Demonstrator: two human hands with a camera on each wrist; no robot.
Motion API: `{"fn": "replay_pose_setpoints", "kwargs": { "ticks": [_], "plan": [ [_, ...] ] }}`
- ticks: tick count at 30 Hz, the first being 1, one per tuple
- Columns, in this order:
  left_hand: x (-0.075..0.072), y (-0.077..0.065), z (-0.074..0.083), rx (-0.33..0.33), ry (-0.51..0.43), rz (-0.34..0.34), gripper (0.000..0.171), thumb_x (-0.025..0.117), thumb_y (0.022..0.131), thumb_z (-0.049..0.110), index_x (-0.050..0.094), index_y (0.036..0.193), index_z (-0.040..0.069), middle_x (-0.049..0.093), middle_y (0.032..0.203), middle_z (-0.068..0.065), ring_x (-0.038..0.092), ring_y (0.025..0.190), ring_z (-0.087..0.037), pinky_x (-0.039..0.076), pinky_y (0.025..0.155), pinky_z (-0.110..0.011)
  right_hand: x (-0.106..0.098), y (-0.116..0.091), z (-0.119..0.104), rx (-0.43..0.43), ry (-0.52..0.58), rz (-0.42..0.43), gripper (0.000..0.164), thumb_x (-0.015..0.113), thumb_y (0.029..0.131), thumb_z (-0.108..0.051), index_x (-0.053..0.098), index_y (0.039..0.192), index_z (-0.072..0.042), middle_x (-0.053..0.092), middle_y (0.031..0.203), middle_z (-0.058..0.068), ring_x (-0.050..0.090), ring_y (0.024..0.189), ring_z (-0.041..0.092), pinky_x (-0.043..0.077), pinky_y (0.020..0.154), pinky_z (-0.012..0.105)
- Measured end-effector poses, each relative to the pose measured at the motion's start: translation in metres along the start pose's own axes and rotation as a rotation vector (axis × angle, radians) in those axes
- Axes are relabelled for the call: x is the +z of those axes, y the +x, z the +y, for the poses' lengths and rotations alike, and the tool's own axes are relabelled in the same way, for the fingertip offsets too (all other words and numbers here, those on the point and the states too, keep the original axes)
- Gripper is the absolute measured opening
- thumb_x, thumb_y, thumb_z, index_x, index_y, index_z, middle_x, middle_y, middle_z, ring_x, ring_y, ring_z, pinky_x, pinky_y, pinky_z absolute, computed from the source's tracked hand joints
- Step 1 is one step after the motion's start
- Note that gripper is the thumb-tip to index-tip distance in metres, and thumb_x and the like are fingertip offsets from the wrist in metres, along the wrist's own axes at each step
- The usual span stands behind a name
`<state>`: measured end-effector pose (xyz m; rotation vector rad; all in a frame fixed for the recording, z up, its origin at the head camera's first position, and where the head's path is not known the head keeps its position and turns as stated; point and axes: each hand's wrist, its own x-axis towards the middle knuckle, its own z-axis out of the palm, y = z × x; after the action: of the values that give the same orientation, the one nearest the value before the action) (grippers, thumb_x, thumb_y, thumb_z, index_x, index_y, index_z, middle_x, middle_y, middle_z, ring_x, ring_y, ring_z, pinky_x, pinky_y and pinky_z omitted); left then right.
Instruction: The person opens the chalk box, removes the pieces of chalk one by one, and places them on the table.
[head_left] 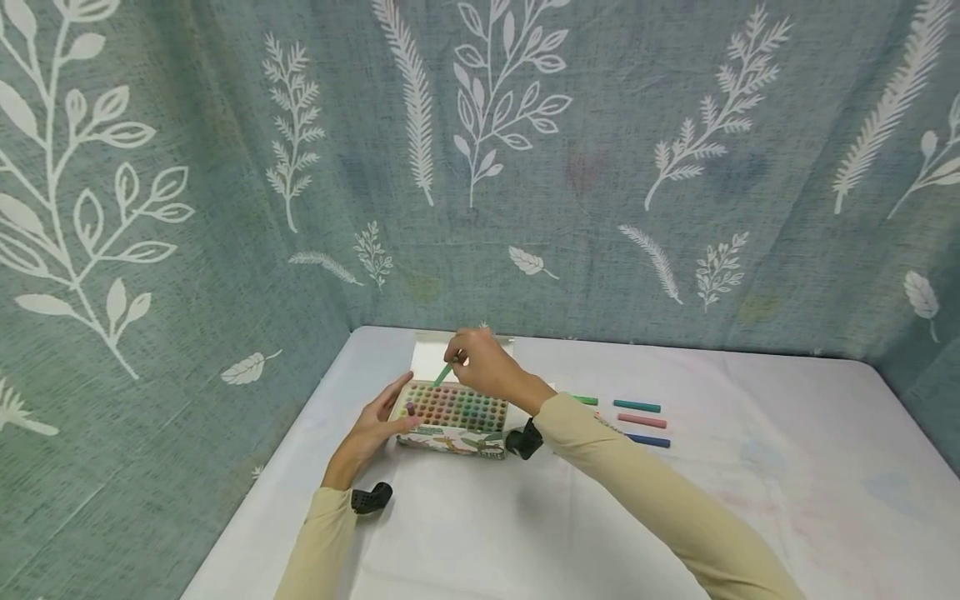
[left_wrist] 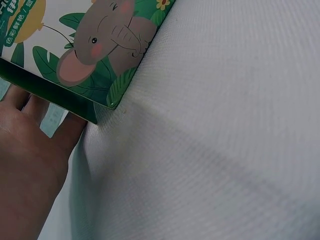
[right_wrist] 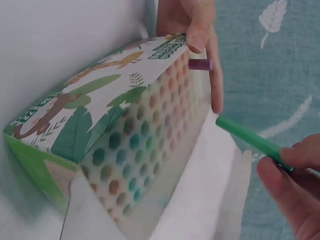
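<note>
A white and green cardboard box (head_left: 450,440) printed with animals and leaves holds many rows of coloured round ends in a pale honeycomb holder. My left hand (head_left: 375,425) grips its left end, thumb on the front edge and fingers along the side. One purple crayon (right_wrist: 201,64) sticks up from the holder beside that thumb. Above the back left of the rows, my right hand (head_left: 487,367) pinches a green crayon (right_wrist: 245,136) by its upper end, the crayon slanting down toward the box. In the left wrist view, an elephant picture (left_wrist: 100,37) shows on the box.
The box's white lid flap (head_left: 429,358) stands folded back behind it. To the right lie a teal crayon (head_left: 637,406), a pink crayon (head_left: 642,421), a dark blue crayon (head_left: 648,440) and a green one, partly behind my right arm. A patterned curtain (head_left: 525,208) hangs behind the table.
</note>
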<state>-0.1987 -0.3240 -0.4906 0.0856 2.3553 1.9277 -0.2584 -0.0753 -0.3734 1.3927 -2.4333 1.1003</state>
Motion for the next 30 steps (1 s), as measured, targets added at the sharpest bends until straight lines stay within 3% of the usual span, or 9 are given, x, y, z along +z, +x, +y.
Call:
{"fn": "replay_pose_setpoints", "kwargs": {
  "ticks": [3,9,16,25,30],
  "plan": [
    [0.0,0.0,0.001,0.011,0.003,-0.003,0.082,0.075,0.084,0.02,0.028,0.15,0.032,0.016,0.156,0.005,0.008,0.143,-0.02,0.007,0.111,-0.058,-0.004,-0.003,0.003,-0.006,0.003,0.025,0.012,0.063,0.086,0.005,0.072,0.09,-0.001,0.064,0.09,0.011,0.064,0.08,0.021,0.053,0.072,0.028],
    [0.0,0.001,-0.009,0.004,0.02,0.026,0.079,0.075,0.083,0.024,0.031,0.147,0.04,0.019,0.154,0.009,0.011,0.143,-0.017,0.009,0.111,-0.058,-0.011,-0.013,0.007,-0.005,0.049,0.069,0.01,0.064,0.085,0.006,0.072,0.088,0.001,0.065,0.087,0.012,0.064,0.079,0.022,0.054,0.073,0.035],
    [0.001,0.0,-0.014,0.003,0.022,0.035,0.08,0.075,0.083,0.023,0.03,0.147,0.039,0.018,0.155,0.007,0.01,0.143,-0.018,0.007,0.111,-0.059,-0.022,-0.029,0.011,0.001,0.072,0.112,0.009,0.065,0.084,0.006,0.071,0.089,0.003,0.065,0.088,0.011,0.066,0.078,0.023,0.054,0.069,0.025],
    [0.006,-0.009,0.013,0.01,0.015,0.003,0.082,0.073,0.085,0.019,0.026,0.151,0.027,0.012,0.157,0.001,0.004,0.144,-0.023,0.007,0.109,-0.062,-0.043,-0.046,0.019,0.053,0.085,0.159,0.008,0.066,0.084,0.004,0.072,0.088,0.0,0.066,0.091,0.009,0.066,0.079,0.02,0.054,0.066,0.022],
    [0.007,-0.01,0.017,0.007,0.012,-0.004,0.081,0.073,0.085,0.019,0.026,0.151,0.027,0.012,0.157,0.002,0.003,0.144,-0.022,0.009,0.11,-0.06,-0.054,-0.057,0.022,0.103,0.117,0.186,0.008,0.066,0.085,0.001,0.072,0.09,0.0,0.065,0.094,0.009,0.066,0.082,0.022,0.054,0.067,0.023]
  ]
}}
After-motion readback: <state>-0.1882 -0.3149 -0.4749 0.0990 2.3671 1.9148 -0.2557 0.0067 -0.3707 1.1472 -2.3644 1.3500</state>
